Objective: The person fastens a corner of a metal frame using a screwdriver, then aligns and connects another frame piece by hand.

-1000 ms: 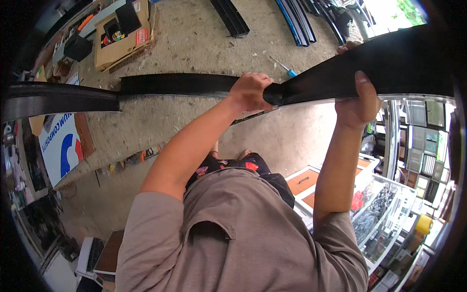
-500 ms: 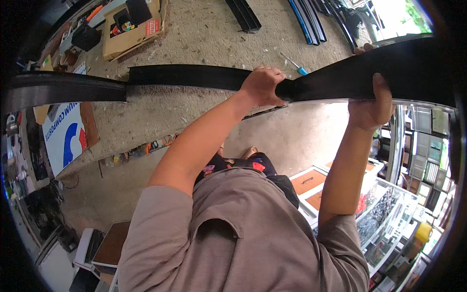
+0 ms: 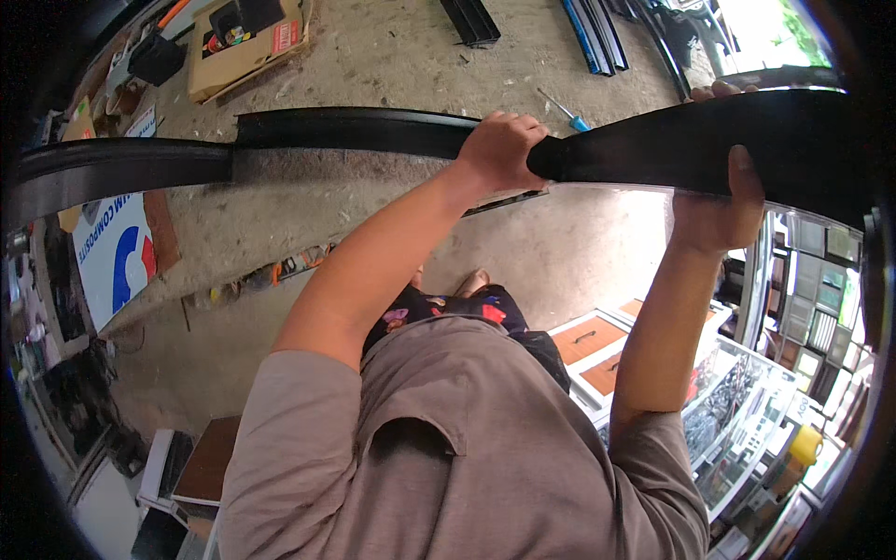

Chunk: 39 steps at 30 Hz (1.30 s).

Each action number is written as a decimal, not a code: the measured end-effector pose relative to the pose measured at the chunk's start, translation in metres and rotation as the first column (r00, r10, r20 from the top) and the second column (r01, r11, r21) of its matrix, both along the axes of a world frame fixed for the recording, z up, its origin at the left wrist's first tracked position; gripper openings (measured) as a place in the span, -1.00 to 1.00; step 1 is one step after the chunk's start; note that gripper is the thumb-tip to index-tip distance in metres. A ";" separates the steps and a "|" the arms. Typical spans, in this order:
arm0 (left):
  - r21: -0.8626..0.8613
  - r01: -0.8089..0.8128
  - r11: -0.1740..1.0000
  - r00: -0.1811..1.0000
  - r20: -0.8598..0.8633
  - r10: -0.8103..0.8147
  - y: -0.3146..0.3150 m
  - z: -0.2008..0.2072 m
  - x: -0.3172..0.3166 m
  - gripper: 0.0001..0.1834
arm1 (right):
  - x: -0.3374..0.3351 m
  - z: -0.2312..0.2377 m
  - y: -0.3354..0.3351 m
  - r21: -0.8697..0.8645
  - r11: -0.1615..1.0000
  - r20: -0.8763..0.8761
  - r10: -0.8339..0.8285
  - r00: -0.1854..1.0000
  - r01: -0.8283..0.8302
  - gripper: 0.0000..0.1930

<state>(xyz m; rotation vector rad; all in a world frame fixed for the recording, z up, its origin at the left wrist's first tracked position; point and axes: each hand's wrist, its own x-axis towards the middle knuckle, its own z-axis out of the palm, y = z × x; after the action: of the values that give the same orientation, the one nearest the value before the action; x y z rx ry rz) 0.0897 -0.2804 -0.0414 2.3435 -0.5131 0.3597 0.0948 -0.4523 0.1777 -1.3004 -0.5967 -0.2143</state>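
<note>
A long black channel-shaped profile (image 3: 653, 149) stretches to the right from the workbench, its right part raised past the bench edge. My right hand (image 3: 714, 213) is closed around it, thumb on the near face and fingertips over the far edge. At its left end, my left hand (image 3: 504, 151) wraps over the place where it meets another black profile (image 3: 359, 131) lying on the bench. The left fingers hide how the two pieces join. Farther left, a third black profile (image 3: 121, 173) sits end to end with, or just overlaps, the second.
A blue-handled screwdriver (image 3: 579, 123) lies on the rough workbench (image 3: 373, 61) beyond my hands. Cut profiles (image 3: 597, 37) and an open cardboard box (image 3: 280, 65) are at the back. A printed panel (image 3: 121, 252) leans at left; a glass display case (image 3: 747, 420) stands at lower right.
The right part of the long profile has dipped slightly, my right hand moving with it. My left hand keeps its grip at the joint. The whole view has shifted a little.
</note>
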 end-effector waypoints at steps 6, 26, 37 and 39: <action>0.033 0.017 0.999 0.999 0.045 -0.019 0.002 0.001 0.008 -0.18 | 0.008 0.000 0.007 -0.038 0.994 0.046 -0.101 0.994 0.103 -0.36; 0.248 -0.107 0.963 0.961 -0.223 0.165 -0.027 -0.049 0.007 -0.18 | 0.054 -0.109 -0.028 -0.060 0.996 -0.142 -0.066 0.988 0.058 -0.52; 0.230 -0.136 0.964 0.958 -0.217 0.187 -0.027 -0.053 0.012 -0.26 | 0.072 -0.064 -0.092 -0.662 0.730 -0.067 0.167 0.984 -0.170 0.25; 0.226 -0.100 0.969 0.950 -0.268 0.161 -0.022 -0.065 0.006 -0.24 | 0.098 -0.092 -0.118 -0.711 0.679 -0.108 0.152 0.982 -0.183 0.21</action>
<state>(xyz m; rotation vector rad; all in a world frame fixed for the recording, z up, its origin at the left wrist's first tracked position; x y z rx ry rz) 0.0959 -0.3023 -0.1069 2.5858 -0.2666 0.0241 0.1927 -0.5698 0.0856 -1.9965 -0.8032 0.2386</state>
